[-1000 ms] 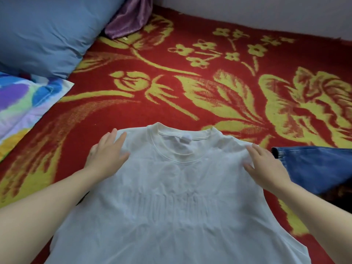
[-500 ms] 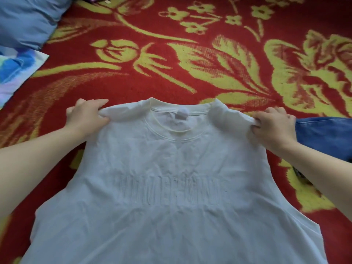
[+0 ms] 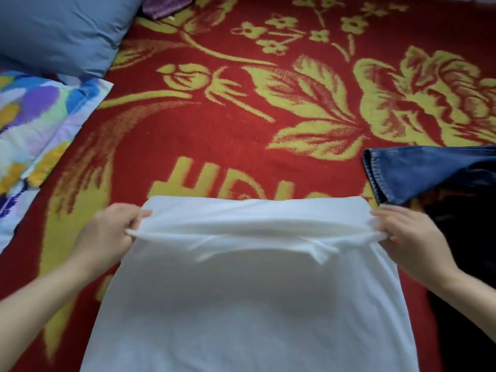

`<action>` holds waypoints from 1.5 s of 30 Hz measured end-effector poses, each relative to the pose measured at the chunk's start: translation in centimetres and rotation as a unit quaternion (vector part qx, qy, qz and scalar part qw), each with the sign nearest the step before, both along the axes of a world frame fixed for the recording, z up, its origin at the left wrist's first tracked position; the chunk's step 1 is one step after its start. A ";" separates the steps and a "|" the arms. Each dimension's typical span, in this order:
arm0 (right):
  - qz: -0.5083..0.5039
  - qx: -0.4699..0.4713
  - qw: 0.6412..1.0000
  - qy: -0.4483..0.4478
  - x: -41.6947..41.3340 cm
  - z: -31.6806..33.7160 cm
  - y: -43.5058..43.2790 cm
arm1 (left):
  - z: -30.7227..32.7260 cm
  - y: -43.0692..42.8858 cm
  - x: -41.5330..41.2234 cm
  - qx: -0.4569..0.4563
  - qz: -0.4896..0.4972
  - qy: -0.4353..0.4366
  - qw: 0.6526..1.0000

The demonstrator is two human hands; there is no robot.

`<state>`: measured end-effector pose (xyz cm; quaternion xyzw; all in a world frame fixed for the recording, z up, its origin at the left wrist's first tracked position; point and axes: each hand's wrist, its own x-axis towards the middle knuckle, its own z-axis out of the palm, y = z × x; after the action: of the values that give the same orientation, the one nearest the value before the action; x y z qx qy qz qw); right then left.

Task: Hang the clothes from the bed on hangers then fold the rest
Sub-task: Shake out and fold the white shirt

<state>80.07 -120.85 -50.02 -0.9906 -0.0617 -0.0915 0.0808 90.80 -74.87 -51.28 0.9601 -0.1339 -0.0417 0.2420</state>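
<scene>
A white T-shirt (image 3: 249, 299) lies on the red and yellow flowered bed cover (image 3: 241, 124), stretching toward me. Its far part is folded over toward me, so the neck and print are hidden and a plain fold edge faces away. My left hand (image 3: 110, 232) grips the left end of that folded edge. My right hand (image 3: 410, 234) pinches the right end, slightly blurred. The cloth hangs taut between both hands, a little above the layer below.
Blue jeans (image 3: 429, 170) lie at the right, close to my right hand, with dark fabric (image 3: 467, 277) below them. A blue pillow (image 3: 61, 30) and a multicoloured pillow (image 3: 35, 124) sit at the left. Purple cloth (image 3: 166, 6) lies at the far edge.
My hands went from lying flat on the shirt's shoulders to gripping them, then pulled the top part over toward me. The collar and print are now covered.
</scene>
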 end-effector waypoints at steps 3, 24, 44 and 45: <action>0.064 -0.076 0.993 0.064 -6.5 -1.3 1.0 | -2.1 2.7 -7.7 0.090 -0.088 -0.047 0.991; 0.061 -0.110 0.978 0.165 -5.9 -4.3 6.6 | -4.7 -2.7 -11.8 0.277 -0.130 0.038 0.951; -0.265 0.098 0.939 0.196 7.2 0.1 -1.5 | 1.1 -2.5 9.0 0.236 -0.008 -0.014 0.972; -0.263 0.097 0.938 0.204 7.1 0.3 -1.5 | 1.1 -2.8 9.0 0.250 -0.018 -0.009 0.968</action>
<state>87.20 -122.33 -49.75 -0.9561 0.2282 0.0893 0.1607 99.80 -77.64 -50.18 0.9878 -0.1391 -0.0697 -0.0080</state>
